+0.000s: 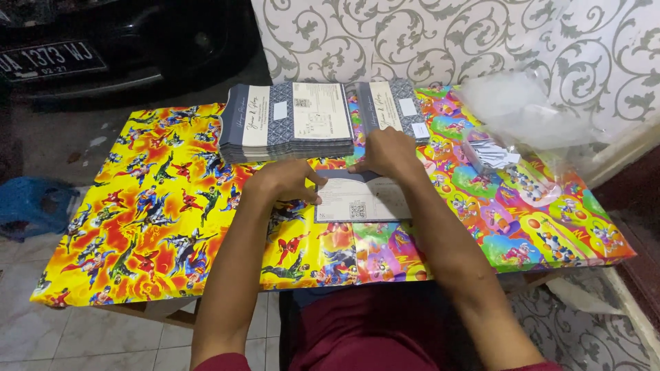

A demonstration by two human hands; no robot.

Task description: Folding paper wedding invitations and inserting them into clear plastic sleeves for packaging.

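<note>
Both hands pressed flat on cream-and-grey card [361,200] near counter [137,233] front edge, middle. Left hand [285,180] grip released, fingers spread on card's left edge; right hand [392,154] grip released over top edge. Card stacks [292,120] just behind at back edge. Clear plastic bags [522,110] at back right corner, small tags [491,154] beside.

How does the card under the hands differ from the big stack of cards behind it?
The single card lies alone and flat on the colourful table cover; the stack holds many cards piled high. The left hand and right hand press on the single card, while no hand touches the stack. The single card lies nearer the person, the stack farther back. Both show the same grey and cream printed design.
</note>
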